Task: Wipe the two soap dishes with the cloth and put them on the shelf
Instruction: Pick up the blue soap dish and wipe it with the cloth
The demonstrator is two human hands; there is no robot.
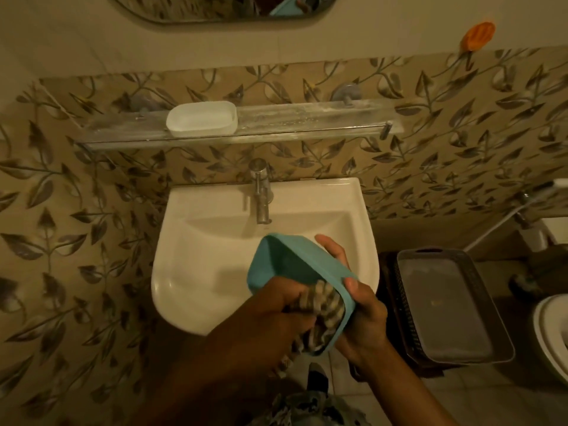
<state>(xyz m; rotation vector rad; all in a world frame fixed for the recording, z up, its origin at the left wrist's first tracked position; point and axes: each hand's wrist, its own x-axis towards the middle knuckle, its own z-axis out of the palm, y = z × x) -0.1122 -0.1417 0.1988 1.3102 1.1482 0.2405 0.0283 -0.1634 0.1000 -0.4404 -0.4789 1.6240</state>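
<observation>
The teal soap dish (295, 259) is held tilted above the front right part of the sink (209, 259), its hollow facing the camera. The right hand (365, 315) grips it from the right: thumb on the near rim, fingers wrapped behind the far side. The left hand (276, 305) is closed around a bunched striped cloth (327, 305) and presses it into the near end of the dish. A loose end of the cloth hangs below the dish.

The white soap dish (201, 118) stands upright on the left half of the glass shelf (307, 121), above the tap (261, 192). It is well apart from both hands.

A grey tray (445, 302) sits on a dark basket to the right of the sink. An orange holder (478, 35) is fixed to the wall at upper right. The lower edge of a mirror (215, 10) shows above the shelf.
</observation>
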